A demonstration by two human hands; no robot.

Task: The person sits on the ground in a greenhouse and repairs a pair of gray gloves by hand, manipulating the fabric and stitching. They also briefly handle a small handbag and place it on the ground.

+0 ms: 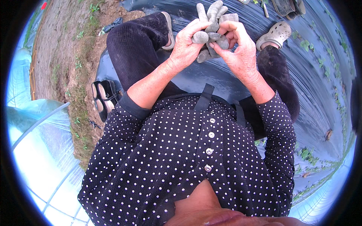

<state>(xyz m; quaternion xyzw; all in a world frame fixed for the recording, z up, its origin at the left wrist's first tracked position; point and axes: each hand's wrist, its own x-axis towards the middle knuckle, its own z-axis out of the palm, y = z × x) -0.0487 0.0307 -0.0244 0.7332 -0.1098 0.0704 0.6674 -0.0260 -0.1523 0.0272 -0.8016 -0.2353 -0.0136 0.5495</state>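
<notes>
Between my two hands is a bunched pair of grey, soiled work gloves [213, 27], held above my lap at the top of the view. Some glove fingers point up and away from me, while others fold down below my hands. My left hand [185, 44] pinches the gloves from the left, its thumb and fingers closed on the fabric. On the other side my right hand [241, 52] grips them between thumb and curled fingers. The gloves hide part of my fingertips.
Dark plastic sheeting [316, 94] with green seedlings [307, 45] spreads under me and to the right. On the left, black shoes [104, 96] stand beside bare soil [56, 64]. More dark footwear [289, 8] lies far right. A curved pipe [41, 122] and clear film edge the left.
</notes>
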